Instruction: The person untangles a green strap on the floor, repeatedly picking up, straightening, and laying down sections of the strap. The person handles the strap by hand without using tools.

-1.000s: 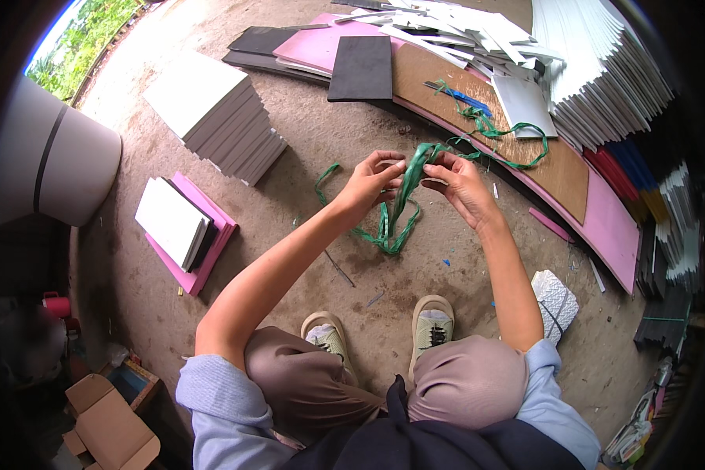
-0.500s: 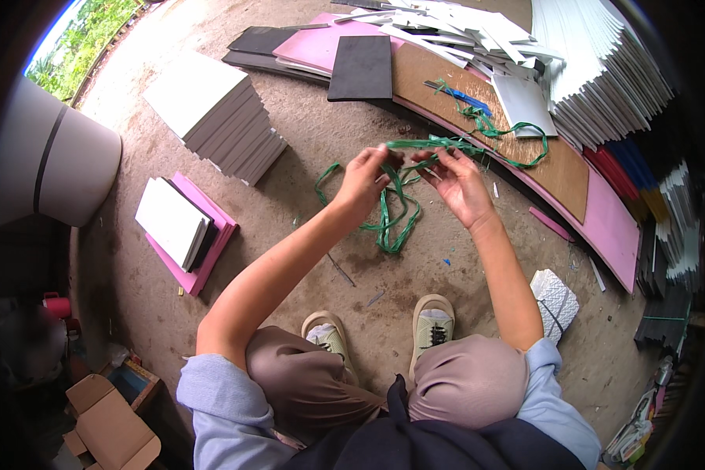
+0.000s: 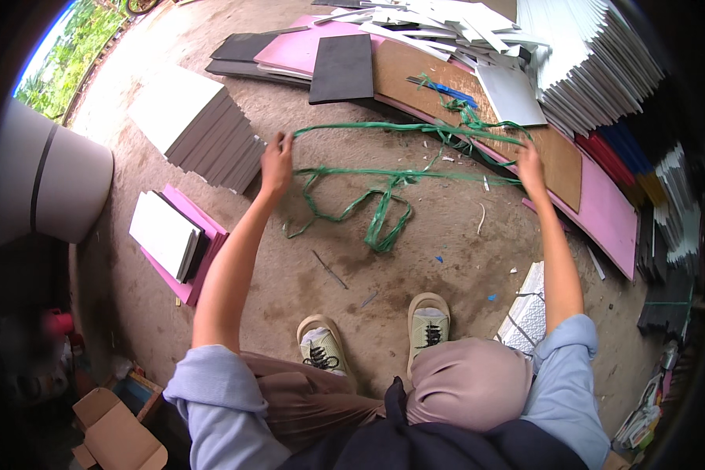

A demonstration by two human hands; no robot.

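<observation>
An open brown cardboard box (image 3: 117,435) sits at the lower left corner, flaps spread, beside the person's left side. Just above it stands a smaller box with a blue side (image 3: 139,392). No labels, signs or screens show.

Place: I read this as an open-sided workshop or sheet-goods yard.
Floor: bare dirt floor (image 3: 415,258) with scraps.
Stock: stacked grey boards (image 3: 200,129) at 11 o'clock; white sheet stacks (image 3: 587,55) at 1 o'clock; pink sheets (image 3: 603,211) at 3 o'clock.
Outdoors: greenery (image 3: 55,70) at 10 o'clock.
</observation>
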